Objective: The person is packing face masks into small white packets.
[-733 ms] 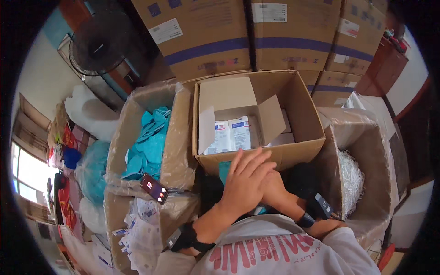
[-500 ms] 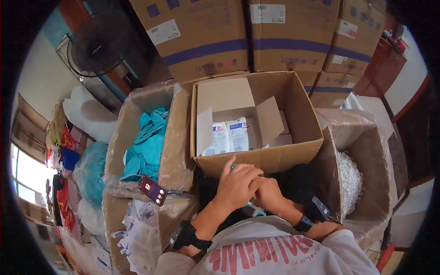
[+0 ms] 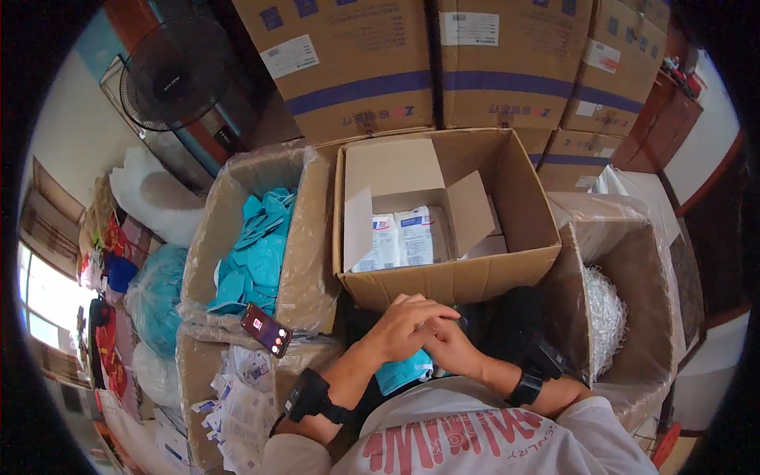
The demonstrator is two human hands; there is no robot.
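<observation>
My left hand (image 3: pixel 402 326) and my right hand (image 3: pixel 456 348) meet over my lap, at the front of the open carton. The left fingers lie pressed together across the right hand, closed over something hidden. My right hand is closed too, its fingertips tucked beneath the left. Whatever lies between them cannot be made out. Just below the hands, a teal face mask (image 3: pixel 402 374) with a pale patch rests at my lap, partly covered by the left wrist and right forearm.
The carton (image 3: pixel 443 281) ahead holds a smaller box with white printed packets (image 3: pixel 416 237). At left, a plastic-lined box holds teal masks (image 3: pixel 255 257); a phone (image 3: pixel 266 331) rests on its near edge. Small printed sachets (image 3: pixel 241 419) lie nearer. At right, a lined box holds white strands (image 3: pixel 606 321).
My hands have shifted slightly, and the left fingers now reach farther across the right hand. More of the teal mask shows below them. The view has tilted a little.
</observation>
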